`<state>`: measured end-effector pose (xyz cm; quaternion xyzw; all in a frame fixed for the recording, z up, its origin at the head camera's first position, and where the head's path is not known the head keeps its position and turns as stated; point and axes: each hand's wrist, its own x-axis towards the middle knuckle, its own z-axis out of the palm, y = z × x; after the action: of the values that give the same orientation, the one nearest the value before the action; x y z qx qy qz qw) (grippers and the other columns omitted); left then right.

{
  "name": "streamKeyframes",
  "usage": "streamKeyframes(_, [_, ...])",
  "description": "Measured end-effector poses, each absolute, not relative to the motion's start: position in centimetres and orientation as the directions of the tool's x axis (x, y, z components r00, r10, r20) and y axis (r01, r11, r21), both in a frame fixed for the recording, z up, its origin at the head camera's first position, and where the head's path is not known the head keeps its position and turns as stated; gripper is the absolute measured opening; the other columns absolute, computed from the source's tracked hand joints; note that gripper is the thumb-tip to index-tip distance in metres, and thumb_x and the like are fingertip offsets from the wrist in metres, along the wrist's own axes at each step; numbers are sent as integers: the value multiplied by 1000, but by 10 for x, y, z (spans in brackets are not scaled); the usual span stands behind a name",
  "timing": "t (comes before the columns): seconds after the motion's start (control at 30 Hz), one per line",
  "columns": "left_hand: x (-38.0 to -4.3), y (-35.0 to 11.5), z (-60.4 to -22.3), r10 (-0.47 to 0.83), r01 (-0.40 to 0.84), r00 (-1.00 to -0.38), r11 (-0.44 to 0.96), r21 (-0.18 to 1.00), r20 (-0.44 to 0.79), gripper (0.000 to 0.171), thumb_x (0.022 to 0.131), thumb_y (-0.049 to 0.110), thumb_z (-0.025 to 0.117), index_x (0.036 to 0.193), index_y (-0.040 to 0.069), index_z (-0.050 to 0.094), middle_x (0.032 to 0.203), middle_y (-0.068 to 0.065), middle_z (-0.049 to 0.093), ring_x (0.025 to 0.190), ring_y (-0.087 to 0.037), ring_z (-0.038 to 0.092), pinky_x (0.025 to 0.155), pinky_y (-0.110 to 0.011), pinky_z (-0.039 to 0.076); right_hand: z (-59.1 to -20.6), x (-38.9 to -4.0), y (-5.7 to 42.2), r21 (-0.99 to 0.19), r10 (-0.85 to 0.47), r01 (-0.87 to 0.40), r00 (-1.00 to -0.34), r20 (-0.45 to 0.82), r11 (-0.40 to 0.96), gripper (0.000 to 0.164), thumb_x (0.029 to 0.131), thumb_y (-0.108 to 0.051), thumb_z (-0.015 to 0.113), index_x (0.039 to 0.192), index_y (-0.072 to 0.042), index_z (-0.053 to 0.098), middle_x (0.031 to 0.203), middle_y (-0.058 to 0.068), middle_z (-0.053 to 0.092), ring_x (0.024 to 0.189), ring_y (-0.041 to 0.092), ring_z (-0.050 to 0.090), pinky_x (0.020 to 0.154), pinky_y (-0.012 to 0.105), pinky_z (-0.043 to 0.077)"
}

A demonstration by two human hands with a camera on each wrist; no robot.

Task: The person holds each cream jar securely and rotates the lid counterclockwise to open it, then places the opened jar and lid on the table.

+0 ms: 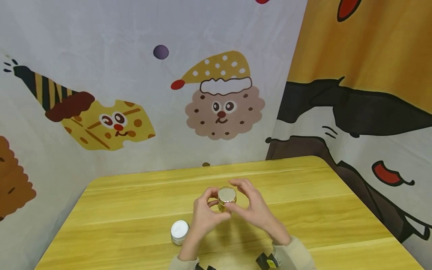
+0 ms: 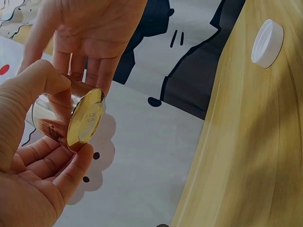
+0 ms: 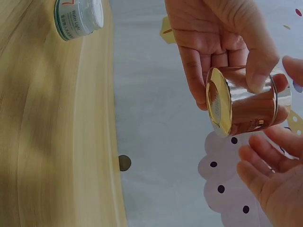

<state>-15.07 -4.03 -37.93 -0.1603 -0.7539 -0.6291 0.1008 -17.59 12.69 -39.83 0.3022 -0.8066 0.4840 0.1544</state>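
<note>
A shiny gold jar (image 1: 222, 205) with a pale, gold-rimmed lid (image 1: 227, 194) is held upright above the table. My left hand (image 1: 206, 215) grips its side; the thumb and fingers wrap round the body in the left wrist view, where the gold base (image 2: 86, 118) with small print shows. Around the lid end hovers my right hand (image 1: 254, 210), its fingers spread and bent; the thumb is right at the lid's near edge, and the other fingers stand apart from it. On the table beside my left wrist is a clear glass jar (image 3: 75, 19) with a white top and printed label.
The wooden table (image 1: 135, 213) has a cloth backdrop (image 1: 135, 75) with cartoon figures behind it. A white screw cap (image 2: 268, 43) lies on the tabletop toward the right, mostly hidden by my right forearm in the head view.
</note>
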Motion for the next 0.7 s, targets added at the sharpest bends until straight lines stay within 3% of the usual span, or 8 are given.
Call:
streamKeyframes(0.2, [-154, -40, -388, 115, 383, -923, 164, 909, 368, 37, 61, -8, 70, 96, -4, 59, 90, -9, 60, 87, -22, 55, 78, -30, 55, -397, -175, 124, -718, -290, -624, -780, 554, 308, 42, 73, -10, 79, 107, -2, 56, 112, 9, 56, 110, 27, 53, 98, 47, 44])
streamKeyframes(0.47, [-160, -40, -399, 86, 387, -922, 180, 904, 378, 38, 60, -6, 73, 96, -1, 60, 89, -6, 61, 87, -20, 55, 77, -31, 56, -398, -176, 126, -647, -354, -684, -729, 586, 336, 44, 78, -6, 72, 120, -2, 59, 120, 11, 56, 109, 28, 53, 92, 51, 46])
streamKeyframes(0.7, [-154, -41, -387, 109, 380, -924, 173, 909, 366, 37, 59, -10, 70, 94, -4, 59, 88, -10, 60, 86, -22, 55, 77, -33, 56, -398, -176, 124, -696, -312, -618, -786, 534, 366, 51, 76, -15, 78, 121, -7, 56, 119, 6, 56, 112, 26, 52, 95, 50, 45])
